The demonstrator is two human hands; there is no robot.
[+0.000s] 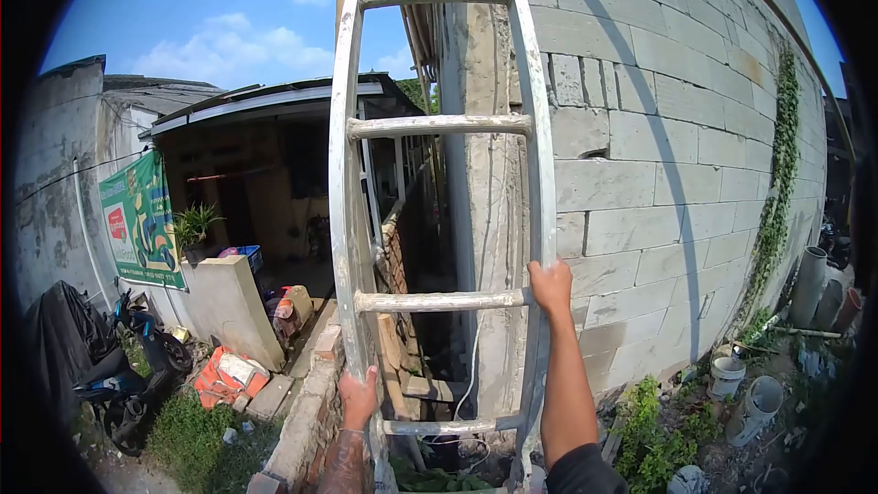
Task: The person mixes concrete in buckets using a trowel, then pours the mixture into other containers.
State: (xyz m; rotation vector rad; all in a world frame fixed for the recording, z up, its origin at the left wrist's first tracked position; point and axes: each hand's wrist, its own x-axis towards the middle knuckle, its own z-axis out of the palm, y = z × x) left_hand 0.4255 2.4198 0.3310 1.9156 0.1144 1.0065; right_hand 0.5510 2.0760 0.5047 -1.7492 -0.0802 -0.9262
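Note:
A worn, whitish ladder (pixel 439 124) stands upright right in front of me, running from the bottom of the view past the top edge. My left hand (pixel 358 395) grips its left rail low down, between the two lower rungs. Higher up, my right hand (pixel 551 286) is wrapped round the right rail, close to the end of a rung. Both hands are closed, with the fingers partly hidden behind the rails. Behind the ladder rise a concrete column (pixel 494 220) and a narrow gap beside it. Where the ladder's top rests is out of view.
A block wall (pixel 658 146) fills the right side, with buckets (pixel 728 375) and plants at its foot. Left of the ladder runs a low brick wall (pixel 315 412). Farther left are a motorbike (pixel 137 366), an orange sack (pixel 229 377), a green banner (pixel 144 220) and a roofed house.

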